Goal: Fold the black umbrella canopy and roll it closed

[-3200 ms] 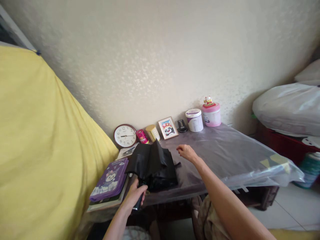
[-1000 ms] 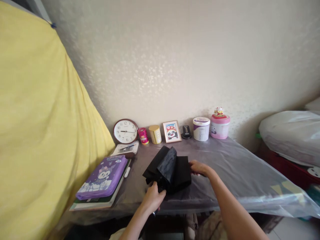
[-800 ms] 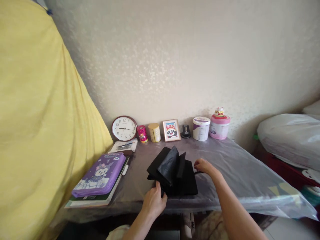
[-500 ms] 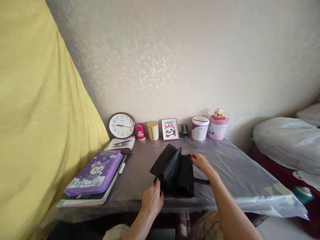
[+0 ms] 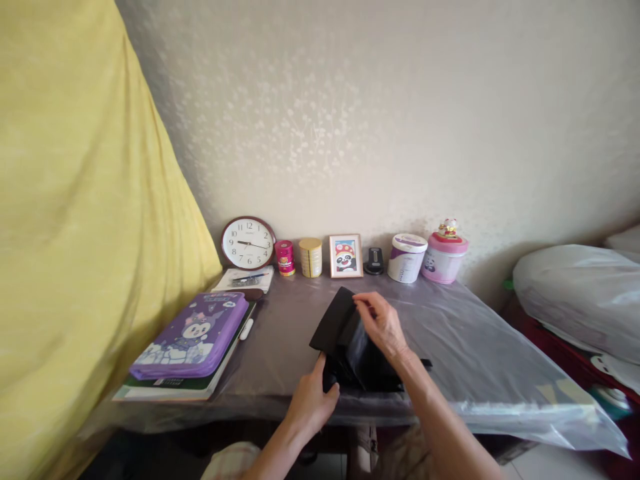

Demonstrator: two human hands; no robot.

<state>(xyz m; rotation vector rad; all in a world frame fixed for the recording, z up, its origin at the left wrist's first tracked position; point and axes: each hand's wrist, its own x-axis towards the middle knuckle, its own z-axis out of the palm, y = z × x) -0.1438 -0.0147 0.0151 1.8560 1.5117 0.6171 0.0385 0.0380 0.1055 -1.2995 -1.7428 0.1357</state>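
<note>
A black bag-like item (image 5: 333, 327) with stiff folding panels lies near the front edge of the table, its kind not fully clear. My left hand (image 5: 313, 393) grips its lower left side, the thumb lying along the near edge. With fingertips pinched together, my right hand (image 5: 383, 323) holds the upper edge of a panel near the item's middle. That hand and forearm cover part of its right side. A short black strap end sticks out to the right, beyond my right wrist.
A purple zip case (image 5: 195, 337) lies on books at the left. Along the wall stand a clock (image 5: 249, 243), pink tin (image 5: 285, 258), yellow tin (image 5: 311, 258), framed panda picture (image 5: 345, 257), white tub (image 5: 407, 259) and pink tub (image 5: 444, 259). Plastic covers the table (image 5: 480, 353).
My right hand has moved left and up from the item's right edge to a panel near its middle. The panels have shifted. My left hand stays at the lower left side.
</note>
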